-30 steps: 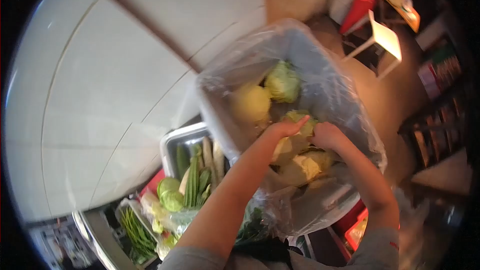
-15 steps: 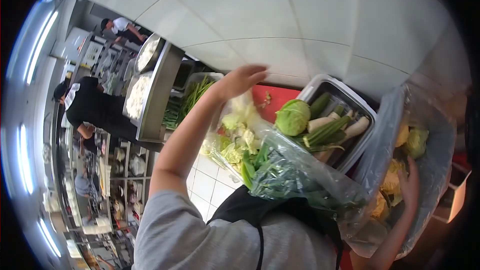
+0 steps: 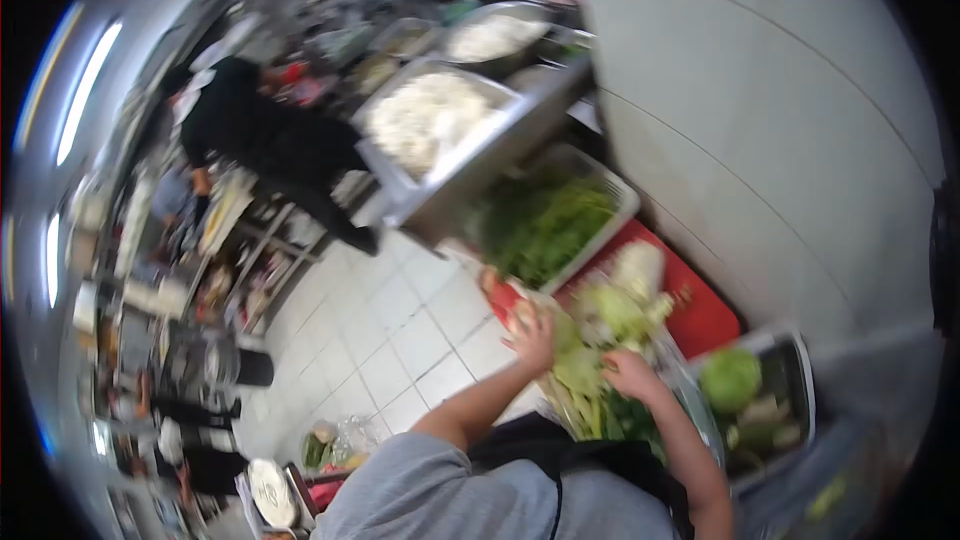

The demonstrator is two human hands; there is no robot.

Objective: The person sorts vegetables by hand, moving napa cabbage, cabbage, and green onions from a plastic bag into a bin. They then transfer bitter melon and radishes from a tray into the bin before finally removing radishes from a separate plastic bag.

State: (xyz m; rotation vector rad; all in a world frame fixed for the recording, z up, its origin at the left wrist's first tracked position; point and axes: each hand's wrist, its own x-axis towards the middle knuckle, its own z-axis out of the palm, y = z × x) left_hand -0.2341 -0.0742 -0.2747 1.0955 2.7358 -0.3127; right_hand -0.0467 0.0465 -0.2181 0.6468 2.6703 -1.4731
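Observation:
My left hand (image 3: 530, 335) has its fingers spread at the left edge of the pale leafy vegetables (image 3: 575, 375), beside a red item (image 3: 503, 298). My right hand (image 3: 630, 375) lies over the same leaves, its fingers curled together. What it grips is blurred. Just beyond both hands, a pale cabbage head (image 3: 638, 270) rests at the red board (image 3: 700, 312). A round green cabbage (image 3: 730, 380) sits in the white-rimmed tub (image 3: 806, 380) on the right.
A tray of green leaves (image 3: 625, 195) stands beyond the red board. White chopped food (image 3: 425, 120) fills a tray on the metal counter (image 3: 500, 150). A person in black (image 3: 260, 135) stands at the left. The tiled wall (image 3: 740, 120) rises at the right.
My left hand has come down from near the wall to the leaves. My right hand has left the plastic-lined bin and moved left to the leaves. The view has turned left.

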